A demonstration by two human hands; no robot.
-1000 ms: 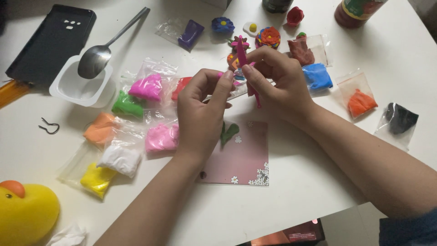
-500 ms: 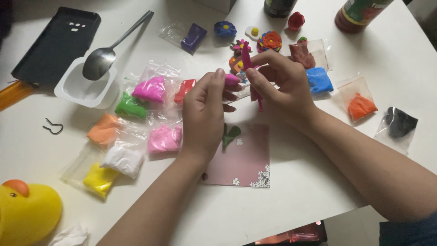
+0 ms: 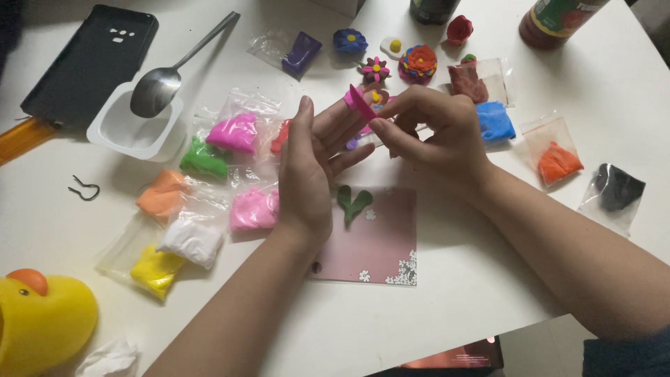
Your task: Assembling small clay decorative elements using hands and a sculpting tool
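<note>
Since half a second ago the left hand [image 3: 310,174] has opened out from a loose curl, its fingers now spread and tilted up, and the flat pink clay petal [image 3: 361,103] sits at their tips instead of being tucked between both hands. The right hand [image 3: 436,129] pinches toward the petal's lower edge with thumb and forefinger, touching or just short of it. The petal is thin and soft; I judge that a hard pinch could dent or tear it, or that it could stick to a fingertip. If dropped, it would land near the green clay leaf [image 3: 353,202] on the pink card [image 3: 380,251] on the bench [image 3: 488,293].
</note>
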